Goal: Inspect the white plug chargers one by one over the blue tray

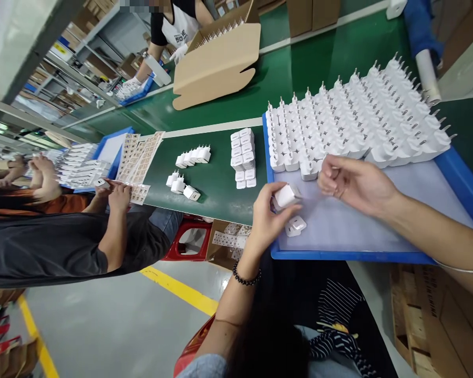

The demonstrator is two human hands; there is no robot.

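My left hand (268,216) is closed around a white plug charger (287,196) above the near left part of a blue-rimmed tray (350,256). Just below it, a few small white charger pieces (296,226) lie on the tray's pale surface. To the right, my right hand (352,184) has its fingers curled together; whether something small is between them is hidden. Its fingertips are close to the front of a block of white chargers (339,123), which stand in packed rows with their metal pins up. One charger (309,169) sits at the front of the block.
Left of the tray, stacked white chargers (243,157) and loose ones (178,184) stand on the green table (216,194). Sticker sheets (140,163) lie farther left, near a co-worker's hands (118,195). An open cardboard box (216,68) stands across the table, before another person.
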